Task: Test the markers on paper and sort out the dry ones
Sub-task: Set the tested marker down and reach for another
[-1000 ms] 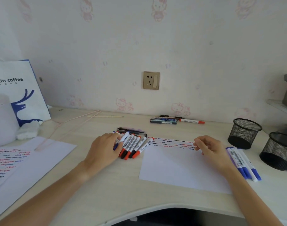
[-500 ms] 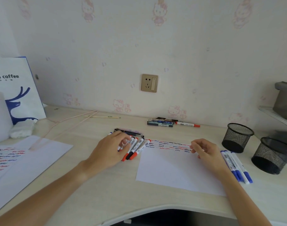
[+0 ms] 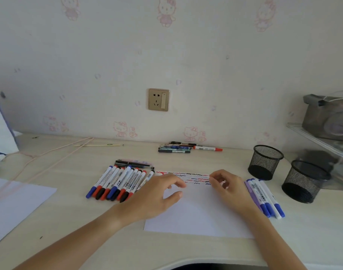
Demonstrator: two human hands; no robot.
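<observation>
My left hand (image 3: 157,193) hovers over the left edge of the test paper (image 3: 196,215), fingers loosely spread, holding nothing. Right hand (image 3: 228,189) sits at the paper's 1 o'clock corner, fingers curled at the end of the squiggle rows (image 3: 186,177); can't tell if it pinches anything

Step, as I read it: between markers. Squiggles in red, blue and black fill only the top strip, so plenty of sheet left

Untested-looking marker row (image 3: 120,183) lies at 9 o'clock of the paper, caps toward me, just beside my left hand. Blue-capped group (image 3: 264,197) at 3 o'clock, against my right wrist. Small marker pile (image 3: 186,148) at 12, near the wall

Next move: pick one from the row, uncap, scribble under the last line, route it by result. Which pile is the dry one I can't tell

Pale wood worktop (image 3: 69,230); two mesh cups (image 3: 265,162) at 2 o'clock, second sheet (image 3: 14,203) far left. Cartoon-cat wallpaper, wall socket (image 3: 158,99) at 12
</observation>
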